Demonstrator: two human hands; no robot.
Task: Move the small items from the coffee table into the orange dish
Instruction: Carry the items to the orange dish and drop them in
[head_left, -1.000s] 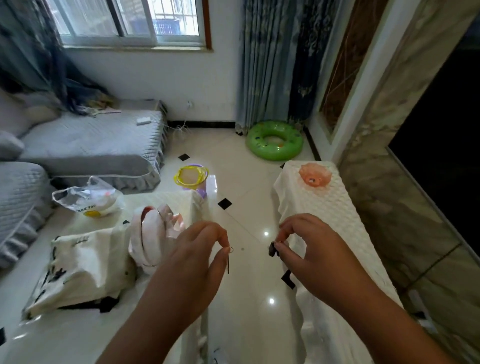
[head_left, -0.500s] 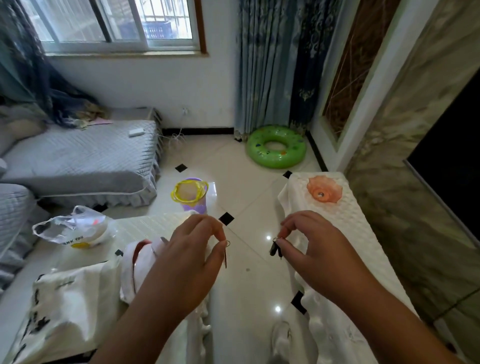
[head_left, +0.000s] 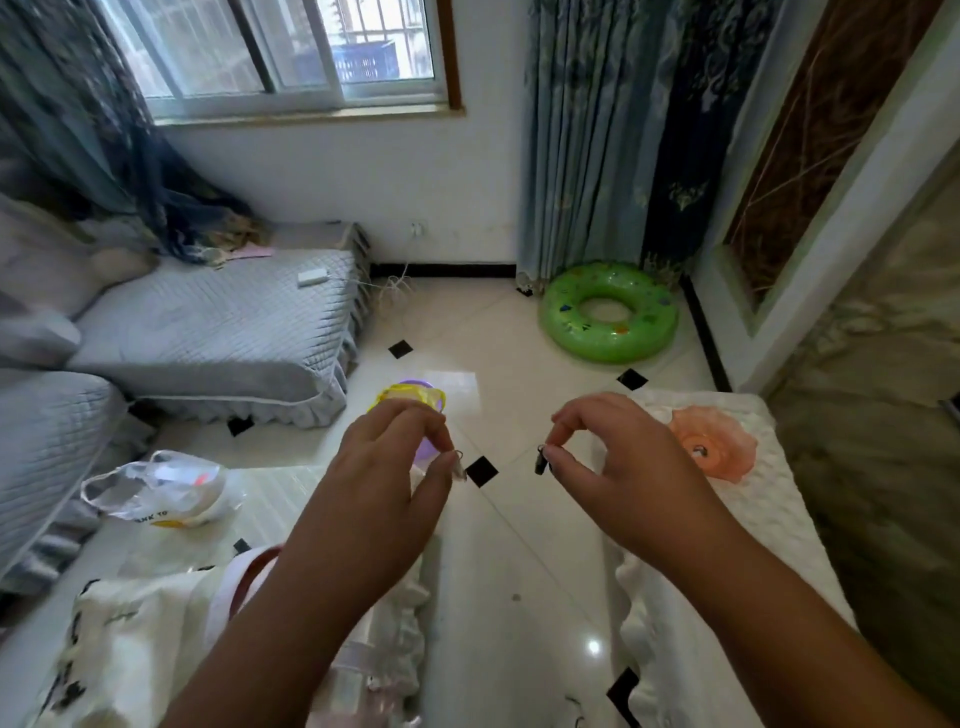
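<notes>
- Tiled living-room floor (head_left: 519, 519) w/ black diamond insets runs up the middle; grey sofa (head_left: 218, 322) at 10 o'clock, green swim ring (head_left: 566, 332) at 1 o'clock.
- Orange dish (head_left: 727, 441) sits at 3 o'clock on the white-quilted counter (head_left: 753, 519), w/ something small & dark already at its centre, can't tell what.
- Progress, my read: mid-carry. Two items are in hand, neither in the dish yet; both need dropping in.
- Left hand (head_left: 374, 499): grip nearly closed, thumb & forefinger pinching a small metal ring piece (head_left: 459, 462), over floor at centre.
- Right hand (head_left: 618, 467): tight pinch grip on a small black clip (head_left: 541, 461), near the dish, dish just off at its 3 o'clock, not over it.
- Coffee table (head_left: 280, 499) at 8 o'clock holds a plastic bag (head_left: 161, 493) & a white bag (head_left: 119, 649); any more small bits on it, can't tell.
</notes>
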